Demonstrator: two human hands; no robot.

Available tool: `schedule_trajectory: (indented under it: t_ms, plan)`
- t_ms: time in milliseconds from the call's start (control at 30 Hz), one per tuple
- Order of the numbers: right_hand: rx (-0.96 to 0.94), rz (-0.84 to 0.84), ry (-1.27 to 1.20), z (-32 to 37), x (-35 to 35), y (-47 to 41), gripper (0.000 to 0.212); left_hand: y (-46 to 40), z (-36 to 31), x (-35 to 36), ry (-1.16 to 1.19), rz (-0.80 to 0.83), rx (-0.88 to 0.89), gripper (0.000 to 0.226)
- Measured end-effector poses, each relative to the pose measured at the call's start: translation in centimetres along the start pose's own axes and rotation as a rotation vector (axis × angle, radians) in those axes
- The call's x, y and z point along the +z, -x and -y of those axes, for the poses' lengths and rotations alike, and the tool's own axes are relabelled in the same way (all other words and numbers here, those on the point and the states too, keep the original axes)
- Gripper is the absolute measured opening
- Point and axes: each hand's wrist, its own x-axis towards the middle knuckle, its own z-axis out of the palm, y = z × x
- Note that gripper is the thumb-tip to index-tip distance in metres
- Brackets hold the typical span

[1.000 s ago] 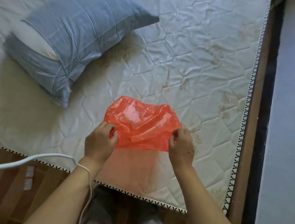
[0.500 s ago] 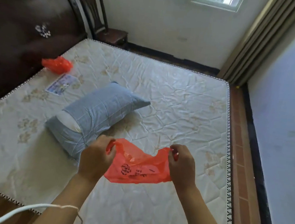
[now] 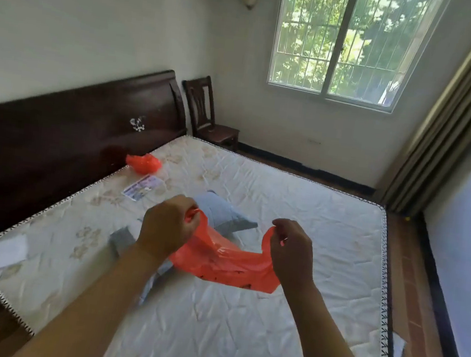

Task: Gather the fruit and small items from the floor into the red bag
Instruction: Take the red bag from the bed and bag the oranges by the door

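1. Red bag [image 3: 227, 265] held in the air above the mattress [image 3: 297, 214], between the two hands and in front of the grey pillow [image 3: 224, 215]; it sags slack in the middle and looks empty.
2. Left hand [image 3: 167, 229]: fingers closed in a pinch on the bag's left handle loop. Right hand [image 3: 290, 249]: fingers pinched on the right handle. Hands held apart, stretching the mouth.
3. Step in hand, by my reading: opening and readying the bag. No collecting has begun.
4. No fruit visible anywhere. A small yellow speck lies on the floor at far right near the curtain [image 3: 446, 120]; too small to identify.
5. A second red bundle [image 3: 143, 162] sits on the far left of the mattress by the headboard [image 3: 72, 130], a printed card [image 3: 142, 188] just near of it. Neither is on the floor.
6. Next move likely calls for turning down to the floor, freeing one hand while the other keeps the mouth open. Thin plastic will collapse if let go.
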Motion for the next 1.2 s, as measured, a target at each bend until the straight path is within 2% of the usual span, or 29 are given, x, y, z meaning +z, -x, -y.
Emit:
schedule_trajectory:
  t_ms: [167,267,567,767,1000,1200]
  plan:
    - [-0.113,-0.018,-0.059,3.3,-1.0,-3.4,0.018,-1.3,-1.0,-5.0,-0.031,-0.141,-0.017,0.006]
    - [-0.165,0.000,-0.078,5.8,-0.8,-4.8,0.017,-1.3,-0.2,-7.5,-0.041,-0.172,-0.088,0.009]
    - [-0.276,0.050,-0.121,12.1,1.7,-2.0,0.012,5.8,2.9,-14.2,-0.089,-0.322,-0.249,0.007]
    - [-0.329,0.163,-0.165,18.8,6.2,4.0,0.015,14.2,7.3,-19.1,-0.080,-0.383,-0.373,0.018]
    - [-0.421,0.386,-0.265,29.1,11.7,14.7,0.017,28.4,13.5,-26.4,-0.171,-0.477,-0.607,0.003]
    - [-0.546,0.528,-0.400,37.1,13.9,23.9,0.017,40.2,15.5,-31.4,-0.221,-0.575,-0.771,0.015]
